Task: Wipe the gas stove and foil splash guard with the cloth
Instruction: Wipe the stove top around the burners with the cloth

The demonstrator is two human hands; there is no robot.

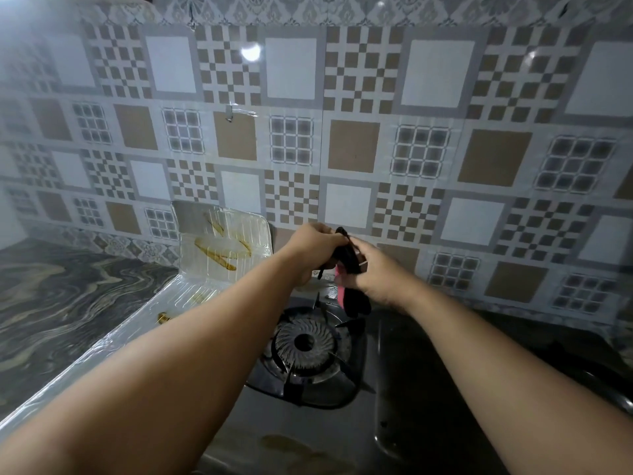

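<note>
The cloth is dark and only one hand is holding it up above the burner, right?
Not quite. The head view shows both hands on the dark cloth: the left hand and the right hand each have a grip on it. The rest is right: it hangs above the burner.

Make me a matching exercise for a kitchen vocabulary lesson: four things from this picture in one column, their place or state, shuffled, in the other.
Things:
1. cloth
2. burner
3. foil splash guard
4. countertop

Place or state:
A. marbled surface at far left
B. held in both hands
C. below the hands, unlit
D. upright left of the stove, brown-streaked

Pairs: 1-B, 2-C, 3-D, 4-A
</note>
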